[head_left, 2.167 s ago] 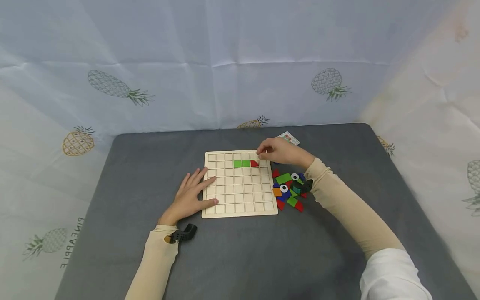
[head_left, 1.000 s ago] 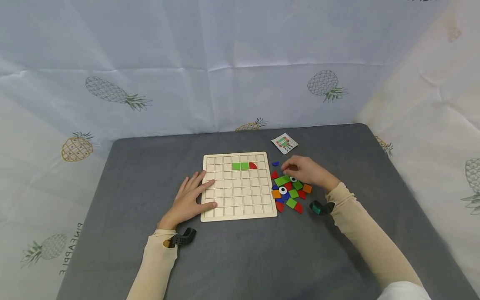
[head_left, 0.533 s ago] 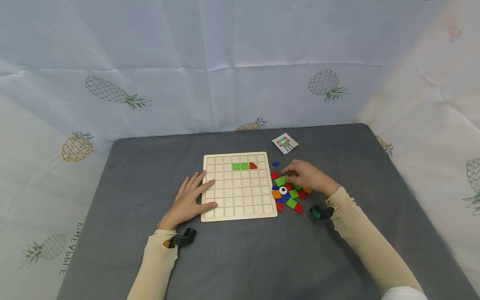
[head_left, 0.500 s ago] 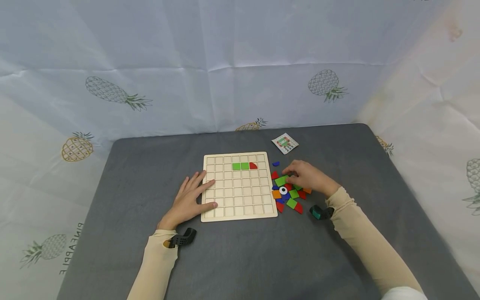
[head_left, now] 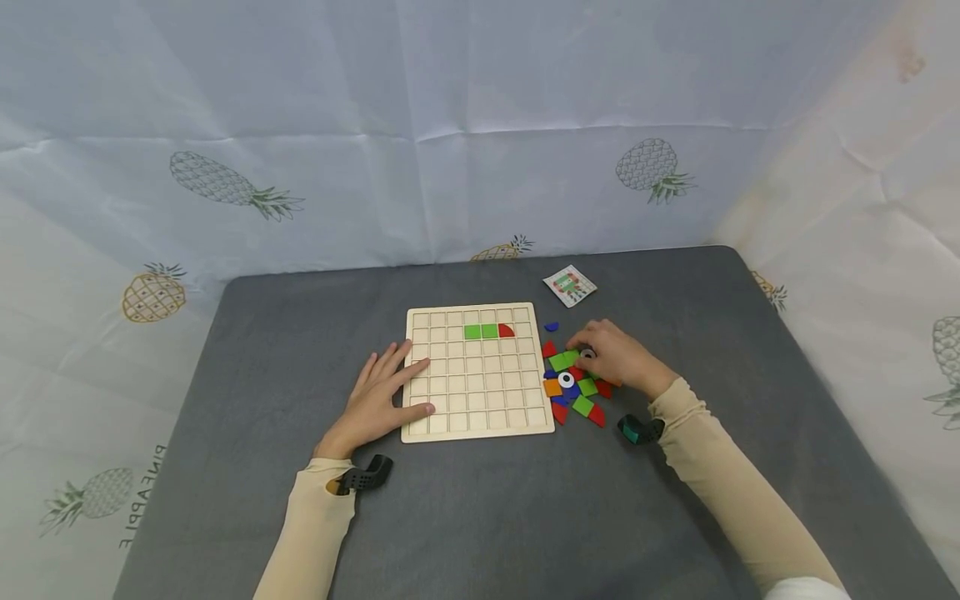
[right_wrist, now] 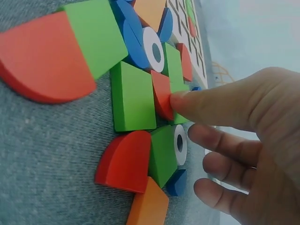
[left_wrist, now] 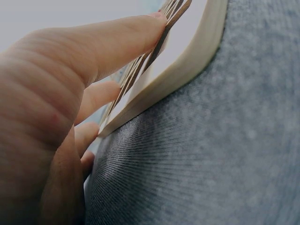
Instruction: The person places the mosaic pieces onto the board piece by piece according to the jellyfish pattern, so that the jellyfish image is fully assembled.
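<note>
A wooden grid board (head_left: 480,392) lies on the grey table, with two green squares (head_left: 481,332) and a red quarter-round (head_left: 507,331) in its second row. My left hand (head_left: 382,396) lies flat on the board's left edge (left_wrist: 187,70), with its fingers (left_wrist: 108,42) straight. My right hand (head_left: 611,358) hovers over the pile of coloured pieces (head_left: 573,387) to the right of the board. In the right wrist view one straight finger (right_wrist: 211,105) touches a red piece (right_wrist: 161,96). The other fingers are loose and hold nothing. A white eye disc (right_wrist: 179,143) lies under the hand.
A small printed card (head_left: 570,285) lies beyond the pile, and a lone blue piece (head_left: 552,327) sits by the board's top right corner. A second eye disc (head_left: 566,380) lies in the pile. Pineapple-print cloth walls surround the table (head_left: 525,517).
My right hand left the board's second row, came down to the pile and settled over its upper part. The left hand and the board have not moved.
</note>
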Tool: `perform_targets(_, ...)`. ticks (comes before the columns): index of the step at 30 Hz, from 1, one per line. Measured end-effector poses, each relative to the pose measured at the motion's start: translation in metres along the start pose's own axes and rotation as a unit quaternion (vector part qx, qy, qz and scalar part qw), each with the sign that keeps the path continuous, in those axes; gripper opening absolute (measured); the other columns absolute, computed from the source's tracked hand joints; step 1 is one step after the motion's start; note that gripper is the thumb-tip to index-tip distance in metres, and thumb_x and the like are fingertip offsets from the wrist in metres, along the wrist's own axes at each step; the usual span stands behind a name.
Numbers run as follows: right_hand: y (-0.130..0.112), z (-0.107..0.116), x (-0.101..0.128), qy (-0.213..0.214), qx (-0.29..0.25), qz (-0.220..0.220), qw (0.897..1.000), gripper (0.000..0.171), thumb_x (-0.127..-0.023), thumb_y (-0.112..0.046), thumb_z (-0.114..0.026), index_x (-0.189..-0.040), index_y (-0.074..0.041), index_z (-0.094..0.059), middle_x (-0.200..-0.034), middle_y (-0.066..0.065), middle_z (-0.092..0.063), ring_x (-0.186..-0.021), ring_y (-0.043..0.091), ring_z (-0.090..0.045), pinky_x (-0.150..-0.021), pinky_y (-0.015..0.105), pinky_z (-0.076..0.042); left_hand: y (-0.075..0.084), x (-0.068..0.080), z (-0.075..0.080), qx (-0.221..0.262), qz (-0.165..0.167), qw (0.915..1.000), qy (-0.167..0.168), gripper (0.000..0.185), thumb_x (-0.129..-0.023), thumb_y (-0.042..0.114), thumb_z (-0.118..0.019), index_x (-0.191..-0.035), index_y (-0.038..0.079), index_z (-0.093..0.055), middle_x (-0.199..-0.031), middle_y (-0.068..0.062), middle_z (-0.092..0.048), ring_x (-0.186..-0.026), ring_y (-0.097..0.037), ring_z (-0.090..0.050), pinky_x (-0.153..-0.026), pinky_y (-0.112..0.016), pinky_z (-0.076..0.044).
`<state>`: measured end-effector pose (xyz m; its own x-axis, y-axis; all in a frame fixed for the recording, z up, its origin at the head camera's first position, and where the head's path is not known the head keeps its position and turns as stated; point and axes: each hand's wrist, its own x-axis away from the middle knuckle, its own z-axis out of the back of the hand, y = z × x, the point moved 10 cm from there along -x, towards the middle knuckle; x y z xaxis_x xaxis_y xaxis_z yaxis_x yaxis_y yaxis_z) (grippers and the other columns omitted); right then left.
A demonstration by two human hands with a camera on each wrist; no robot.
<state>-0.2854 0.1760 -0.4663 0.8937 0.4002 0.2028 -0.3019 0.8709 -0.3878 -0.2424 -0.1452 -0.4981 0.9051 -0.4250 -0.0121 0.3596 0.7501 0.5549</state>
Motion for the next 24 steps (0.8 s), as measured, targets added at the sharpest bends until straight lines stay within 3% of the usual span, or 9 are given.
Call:
perform_targets(4,0.0,0.007,-0.002,0.01,-0.032,0.007,0.999,0.015,-0.09,-0.019,-0.068,-0.103,-0.013,-0.069,-0.1,0.005,-0.06,-0.09,0.021,-0.048,-0.072,0.033,-0.046,-0.001,0.0,0.0,-0.003,0.0,1.0,0.0,0.077,-0.082,0.061,-0.064,-0.148,0.031,-0.038,-0.163,0.001,-0.011,-0.151,-0.024,-0.004,-0.121,-0.048,0.004)
perform_targets(7,-0.001,0.014,-0.003,0.008,-0.085,0.013,0.996,0.009,-0.09,-0.018,-0.067,-0.097,-0.013,-0.068,-0.095,0.004,-0.062,-0.084,0.019,-0.054,-0.07,0.031,-0.049,-0.001,-0.001,-0.001,-0.005,0.0,1.0,-0.001,0.077,-0.082,0.063,-0.063,-0.148,0.032,-0.038,-0.163,0.001,-0.011,-0.151,-0.024,-0.004,-0.121,-0.048,0.004)
perform_targets(12,-0.001,0.028,-0.008,0.017,-0.159,0.011,0.987,0.014,-0.095,-0.017,-0.061,-0.105,-0.009,-0.067,-0.095,0.006,-0.066,-0.083,0.022,-0.06,-0.072,0.032,-0.053,-0.001,-0.001,0.001,0.002,0.0,1.0,-0.002,0.078,-0.082,0.062,-0.064,-0.148,0.031,-0.038,-0.163,0.001,-0.011,-0.151,-0.024,-0.004,-0.121,-0.049,0.005)
perform_targets(17,-0.002,0.038,-0.016,0.046,-0.166,0.016,0.985,0.025,-0.098,-0.021,-0.057,-0.118,-0.008,-0.065,-0.103,0.008,-0.066,-0.09,0.023,-0.06,-0.078,0.034,-0.053,0.0,-0.001,0.002,0.001,-0.003,1.0,-0.003,0.077,-0.082,0.061,-0.064,-0.148,0.031,-0.038,-0.163,0.001,-0.01,-0.151,-0.024,-0.003,-0.121,-0.049,0.005)
perform_targets(24,-0.021,0.052,-0.03,0.07,-0.185,0.04,0.979,0.022,-0.097,-0.024,-0.058,-0.112,-0.011,-0.067,-0.103,0.008,-0.066,-0.09,0.023,-0.06,-0.08,0.036,-0.051,0.0,0.001,0.001,0.005,-0.002,1.0,-0.001,0.077,-0.082,0.06,-0.064,-0.148,0.03,-0.038,-0.163,0.0,-0.012,-0.151,-0.025,-0.004,-0.121,-0.049,0.005)
